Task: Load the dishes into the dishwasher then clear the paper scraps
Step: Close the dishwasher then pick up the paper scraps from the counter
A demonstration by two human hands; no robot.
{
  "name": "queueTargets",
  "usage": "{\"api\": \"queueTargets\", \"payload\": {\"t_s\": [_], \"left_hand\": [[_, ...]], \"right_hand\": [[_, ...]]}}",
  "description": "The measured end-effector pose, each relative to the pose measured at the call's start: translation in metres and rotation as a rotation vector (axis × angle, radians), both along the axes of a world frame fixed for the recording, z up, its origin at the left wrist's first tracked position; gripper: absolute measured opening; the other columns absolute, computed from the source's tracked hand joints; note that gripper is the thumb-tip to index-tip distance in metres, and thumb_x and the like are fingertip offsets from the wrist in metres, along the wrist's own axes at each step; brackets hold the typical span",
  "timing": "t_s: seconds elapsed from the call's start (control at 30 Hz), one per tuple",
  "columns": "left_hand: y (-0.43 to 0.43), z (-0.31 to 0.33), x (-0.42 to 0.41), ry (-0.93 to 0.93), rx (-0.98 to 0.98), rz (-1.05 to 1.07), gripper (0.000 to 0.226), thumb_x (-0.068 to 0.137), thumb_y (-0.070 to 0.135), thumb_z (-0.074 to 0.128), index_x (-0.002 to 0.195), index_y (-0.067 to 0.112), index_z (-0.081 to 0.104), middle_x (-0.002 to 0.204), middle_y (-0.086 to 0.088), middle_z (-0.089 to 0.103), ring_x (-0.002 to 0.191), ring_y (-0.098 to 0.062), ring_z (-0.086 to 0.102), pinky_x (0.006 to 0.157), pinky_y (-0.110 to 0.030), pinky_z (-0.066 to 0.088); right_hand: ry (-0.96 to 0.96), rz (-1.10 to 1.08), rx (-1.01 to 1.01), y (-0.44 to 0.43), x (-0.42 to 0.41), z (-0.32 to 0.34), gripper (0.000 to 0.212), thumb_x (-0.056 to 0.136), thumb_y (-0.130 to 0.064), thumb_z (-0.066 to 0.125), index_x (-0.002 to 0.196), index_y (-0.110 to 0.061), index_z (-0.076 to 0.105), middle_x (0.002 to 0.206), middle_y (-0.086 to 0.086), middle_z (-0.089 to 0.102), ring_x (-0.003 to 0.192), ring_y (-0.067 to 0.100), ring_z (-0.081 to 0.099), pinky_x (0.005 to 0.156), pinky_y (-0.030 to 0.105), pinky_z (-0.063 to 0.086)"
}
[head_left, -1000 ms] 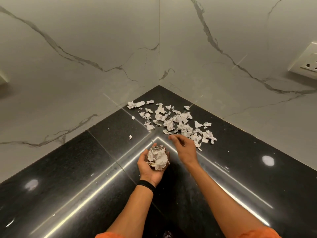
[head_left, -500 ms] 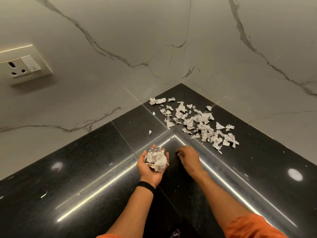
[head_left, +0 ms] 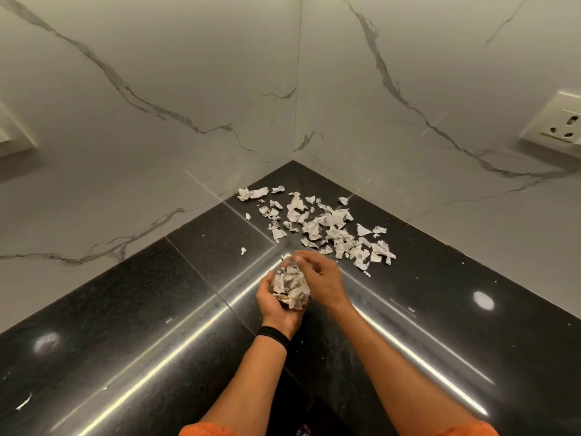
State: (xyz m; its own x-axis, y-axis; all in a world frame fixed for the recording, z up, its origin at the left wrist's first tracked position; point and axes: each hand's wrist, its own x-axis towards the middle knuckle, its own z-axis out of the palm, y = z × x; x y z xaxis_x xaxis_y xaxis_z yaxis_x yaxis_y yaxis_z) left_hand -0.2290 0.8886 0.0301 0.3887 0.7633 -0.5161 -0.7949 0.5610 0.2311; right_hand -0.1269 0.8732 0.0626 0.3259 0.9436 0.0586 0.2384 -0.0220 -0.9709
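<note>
Several torn white paper scraps (head_left: 327, 226) lie scattered in the inner corner of a glossy black countertop (head_left: 157, 309). My left hand (head_left: 273, 309), palm up with a black band on the wrist, cups a crumpled wad of scraps (head_left: 290, 286). My right hand (head_left: 323, 281) hovers right beside and partly over the wad, fingers curled toward it and blurred; whether a scrap is pinched in them I cannot tell. One small stray scrap (head_left: 243, 250) lies apart, left of the pile. No dishes or dishwasher are in view.
White marble walls (head_left: 188, 105) with grey veins close the corner on both sides. One power socket (head_left: 556, 127) sits on the right wall, and a switch plate (head_left: 12, 136) shows at the left edge. A few tiny white specks dot the counter.
My right hand has come off the counter beside the pile and up to the wad in my left hand. The camera has swung back to the right.
</note>
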Motion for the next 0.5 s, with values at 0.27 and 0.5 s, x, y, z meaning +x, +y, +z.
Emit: {"api": "queueTargets", "payload": {"t_s": [0.27,0.5], "left_hand": [[-0.024,0.005,0.007,0.019,0.001,-0.070,0.049,0.098,0.038,0.045,0.133,0.008,0.059,0.115,-0.017,0.068,0.098,-0.030,0.068,0.083,-0.041,0.057],[-0.077,0.004,-0.002,0.017,-0.017,-0.056,0.037,0.099,0.033,0.042,0.103,0.007,0.067,0.092,-0.013,0.072,0.083,-0.026,0.071,0.074,-0.035,0.060]], "right_hand": [[0.472,-0.270,-0.005,-0.043,-0.020,0.003,0.017,0.103,-0.022,0.056,0.111,-0.020,0.071,0.091,-0.016,0.077,0.087,0.001,0.072,0.071,0.018,0.056],[0.646,-0.428,-0.018,-0.090,-0.053,-0.017,0.020,0.097,-0.026,0.067,0.111,-0.014,0.074,0.106,0.014,0.076,0.103,0.033,0.072,0.092,0.049,0.058]]}}
